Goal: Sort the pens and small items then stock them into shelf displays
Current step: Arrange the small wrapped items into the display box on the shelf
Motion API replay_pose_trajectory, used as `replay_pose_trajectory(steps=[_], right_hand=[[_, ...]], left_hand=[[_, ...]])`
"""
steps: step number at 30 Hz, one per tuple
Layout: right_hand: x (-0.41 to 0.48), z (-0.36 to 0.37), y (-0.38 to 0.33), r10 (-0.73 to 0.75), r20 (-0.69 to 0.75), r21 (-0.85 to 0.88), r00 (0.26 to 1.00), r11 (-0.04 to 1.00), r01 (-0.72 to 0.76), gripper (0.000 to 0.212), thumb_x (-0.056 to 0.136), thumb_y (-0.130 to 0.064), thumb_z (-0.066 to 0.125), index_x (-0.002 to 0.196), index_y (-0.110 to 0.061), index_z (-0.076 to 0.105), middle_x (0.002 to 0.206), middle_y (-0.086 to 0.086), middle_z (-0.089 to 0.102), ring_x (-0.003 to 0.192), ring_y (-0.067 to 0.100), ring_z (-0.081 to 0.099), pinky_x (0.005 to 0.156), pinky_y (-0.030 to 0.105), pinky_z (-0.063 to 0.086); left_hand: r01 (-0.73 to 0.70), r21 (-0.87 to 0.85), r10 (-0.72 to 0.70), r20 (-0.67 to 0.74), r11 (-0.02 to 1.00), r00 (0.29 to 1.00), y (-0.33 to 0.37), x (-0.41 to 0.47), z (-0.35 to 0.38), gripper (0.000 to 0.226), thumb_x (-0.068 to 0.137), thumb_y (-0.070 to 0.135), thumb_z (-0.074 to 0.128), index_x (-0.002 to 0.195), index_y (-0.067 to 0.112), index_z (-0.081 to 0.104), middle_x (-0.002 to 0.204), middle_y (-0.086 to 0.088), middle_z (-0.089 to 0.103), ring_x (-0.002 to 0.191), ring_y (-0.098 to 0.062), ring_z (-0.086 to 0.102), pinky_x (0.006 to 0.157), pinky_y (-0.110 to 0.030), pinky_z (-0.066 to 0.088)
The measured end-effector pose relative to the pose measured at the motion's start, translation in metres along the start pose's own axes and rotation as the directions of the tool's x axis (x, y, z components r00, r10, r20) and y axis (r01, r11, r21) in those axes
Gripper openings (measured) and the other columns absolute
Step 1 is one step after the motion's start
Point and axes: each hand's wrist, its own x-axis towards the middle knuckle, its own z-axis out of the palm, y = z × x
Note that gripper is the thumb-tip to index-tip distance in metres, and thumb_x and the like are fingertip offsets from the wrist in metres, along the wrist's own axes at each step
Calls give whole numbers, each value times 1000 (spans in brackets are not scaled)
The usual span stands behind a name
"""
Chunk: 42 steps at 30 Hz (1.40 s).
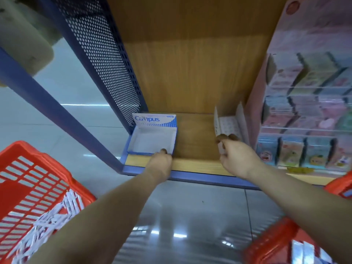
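Two-handed mid-frame: curls left hand [161, 161] over front rim of blue box [152, 138], lettered "Campus", clamps right hand [238, 157] fingers on white patterned box [227, 123].

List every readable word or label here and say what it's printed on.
"Campus": back flap of the blue and white display box.
The small tag at that flap's corner: too small to read.
Print on the patterned white box: blurred.
Packets in the pink display rack: blurred.

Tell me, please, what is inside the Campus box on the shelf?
Nothing shows inside the Campus box, only its pale bare floor. The left hand grips its front wall and covers the near right corner. The right hand holds a white box.
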Motion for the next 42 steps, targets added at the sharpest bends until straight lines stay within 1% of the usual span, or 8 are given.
replay_pose_trajectory(steps=[6,12,16,20,28,34,38,42], right_hand=[[-3,5,-9,38,-24,66,999,997,-36,65,84,-12,55,145,-17,36,128,18,52,110,36,57,92,39,48],[-18,1,-21,-31,-26,75,999,997,33,58,80,-8,59,136,-19,49,130,13,54,114,31,56,97,34,44],[-38,-4,-28,27,-44,146,999,989,-21,50,80,-6,58,129,-18,57,113,13,65,92,25,62,86,26,44],[-72,-19,-40,81,-253,316,964,949,3,41,80,3,56,114,-17,66,95,-1,63,67,3,56,68,1,36],[-157,-44,-25,331,-400,598,855,801,-30,40,85,7,56,88,-31,66,88,-13,70,77,12,67,71,27,52],[-200,-43,-2,502,-424,702,754,708,-76,47,84,18,51,88,-26,66,81,-2,72,67,2,66,59,10,49],[-205,-39,21,563,-361,810,744,584,-49,38,87,16,52,90,-20,65,82,1,67,61,-1,64,53,11,49],[-214,-27,58,650,-296,862,699,498,-98,30,88,10,57,87,-19,66,76,2,64,60,1,62,53,20,48]], left_hand=[[-182,12,180,-218,983,959,39,-34,2,30,84,8,46,113,7,55,120,-10,49,112,-28,43,90,-31,39],[-362,123,377,-144,924,915,73,-53,22,30,82,10,47,108,2,60,108,-16,54,107,-33,42,91,-38,41],[-405,100,414,-101,909,905,73,-55,32,29,81,10,49,106,1,59,106,-18,53,106,-35,43,91,-41,43],[-397,15,395,-153,918,906,67,-52,19,29,83,10,49,109,3,60,111,-15,53,108,-33,42,90,-39,46],[-437,103,448,-115,893,887,56,-44,10,27,83,3,47,107,4,59,112,-15,61,104,-32,55,86,-33,44],[-434,88,439,-57,897,897,48,-53,-2,24,84,6,47,104,5,61,113,-15,63,106,-31,56,87,-32,45],[-385,-157,349,-213,910,913,57,-60,-26,29,78,6,50,98,12,69,108,-9,66,102,-29,58,83,-34,52],[-503,-475,222,-530,722,818,92,-93,-87,31,80,4,47,87,19,73,88,5,68,82,-14,60,76,-23,47]])
